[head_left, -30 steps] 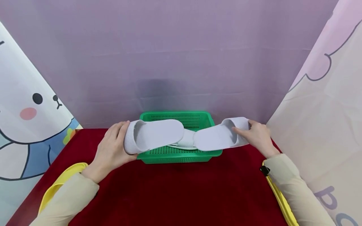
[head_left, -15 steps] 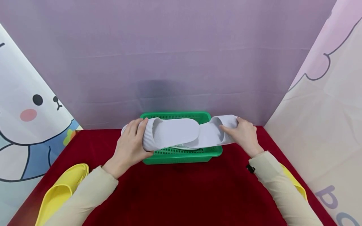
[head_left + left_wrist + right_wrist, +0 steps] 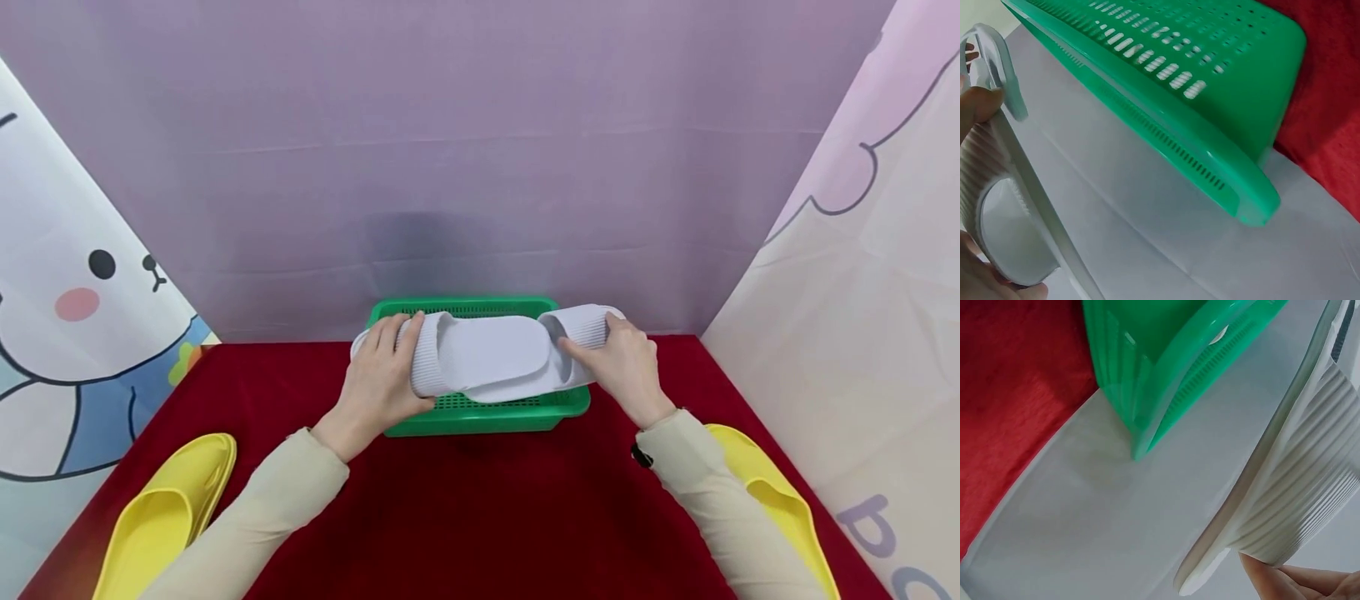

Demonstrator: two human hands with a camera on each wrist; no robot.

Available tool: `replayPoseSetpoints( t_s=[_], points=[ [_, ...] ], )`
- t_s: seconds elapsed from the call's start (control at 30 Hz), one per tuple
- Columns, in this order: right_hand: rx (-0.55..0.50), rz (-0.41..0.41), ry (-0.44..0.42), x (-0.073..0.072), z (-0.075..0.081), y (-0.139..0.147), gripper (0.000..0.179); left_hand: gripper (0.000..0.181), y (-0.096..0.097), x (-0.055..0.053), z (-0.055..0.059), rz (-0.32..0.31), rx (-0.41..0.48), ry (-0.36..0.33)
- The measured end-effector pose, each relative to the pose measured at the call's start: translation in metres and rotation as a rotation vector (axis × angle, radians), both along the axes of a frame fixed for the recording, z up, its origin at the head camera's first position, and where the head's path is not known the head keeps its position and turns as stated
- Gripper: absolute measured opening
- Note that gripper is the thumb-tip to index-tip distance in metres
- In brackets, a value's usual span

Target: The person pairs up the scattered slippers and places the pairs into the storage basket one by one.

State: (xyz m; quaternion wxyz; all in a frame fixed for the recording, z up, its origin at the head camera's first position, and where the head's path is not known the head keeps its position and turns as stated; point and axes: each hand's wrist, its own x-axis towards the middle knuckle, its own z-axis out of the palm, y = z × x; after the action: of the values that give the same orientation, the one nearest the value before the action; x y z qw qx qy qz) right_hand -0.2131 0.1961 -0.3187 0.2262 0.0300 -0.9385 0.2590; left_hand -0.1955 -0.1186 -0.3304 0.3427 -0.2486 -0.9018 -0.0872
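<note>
Gripping slippers [image 3: 491,343], left hand [image 3: 380,375] facing right hand [image 3: 626,367]

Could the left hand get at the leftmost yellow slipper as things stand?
Probably not without letting go first: the left hand grips a white slipper. Otherwise the way looks free; nothing covers the front of the leftmost yellow slipper.

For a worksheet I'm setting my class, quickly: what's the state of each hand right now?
Left hand: closed, holding one white slipper.
Right hand: closed, holding a second white slipper.
</note>
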Motion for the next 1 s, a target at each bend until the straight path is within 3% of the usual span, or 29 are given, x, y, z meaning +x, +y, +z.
replayPoseSetpoints(
  t_s=[0.57, 0.7, 1.0],
  points=[
    [0.024, -0.013, 0.060, 0.005, 0.001, -0.031, 0.071, 0.108, 0.022, 0.004, -0.005, 0.014, -0.022, -0.073],
    [0.043, -0.010, 0.084, 0.005, -0.002, -0.039, 0.079, 0.109, 0.029, 0.004, -0.007, 0.017, -0.012, -0.077],
    [0.053, -0.020, 0.149, 0.002, -0.010, -0.049, 0.078, 0.107, 0.039, 0.004, -0.009, 0.037, 0.026, -0.062]
  ],
)
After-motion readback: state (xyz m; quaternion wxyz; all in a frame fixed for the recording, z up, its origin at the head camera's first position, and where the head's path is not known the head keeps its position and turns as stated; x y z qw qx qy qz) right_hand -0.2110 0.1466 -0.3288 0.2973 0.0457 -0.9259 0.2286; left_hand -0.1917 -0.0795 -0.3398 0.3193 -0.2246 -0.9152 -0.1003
